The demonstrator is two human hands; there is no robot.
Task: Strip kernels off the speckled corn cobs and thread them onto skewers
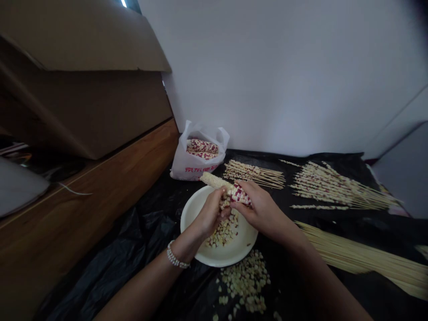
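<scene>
Plainly, the widest risk is tied to the black plastic sheet (pixel 127 249) spread over the work surface. It is creased and looks slick, so kernels that miss the bowl could be lost in its folds or rolled toward the bare skewers (pixel 368 261) laid out at the right. A scatter of loose kernels (pixel 245 278) is seen on the sheet just in front of the white bowl (pixel 189 214). Spillage past the near rim is therefore judged the likeliest fault, caused by kernels being flicked off at an angle. The bowl itself could be nudged or tipped if it is pressed by the left wrist, which is held over its near-left edge.

The corn cob (pixel 216 181) is gripped from both sides above the bowl's far half. It is tilted, with its stripped pale end pointed up-left toward the white bag (pixel 195 171) and its red-and-white kernelled end closed inside the right hand (pixel 262 209). The left hand (pixel 210 213) is curled around the cob's middle from below. Its thumb is apparently pressed on the kernel rows, though the exact contact cannot be made out. A thumb slip could be brought on by too much force. A small heap of kernels (pixel 224 232) is held in the bowl beneath both hands.
</scene>
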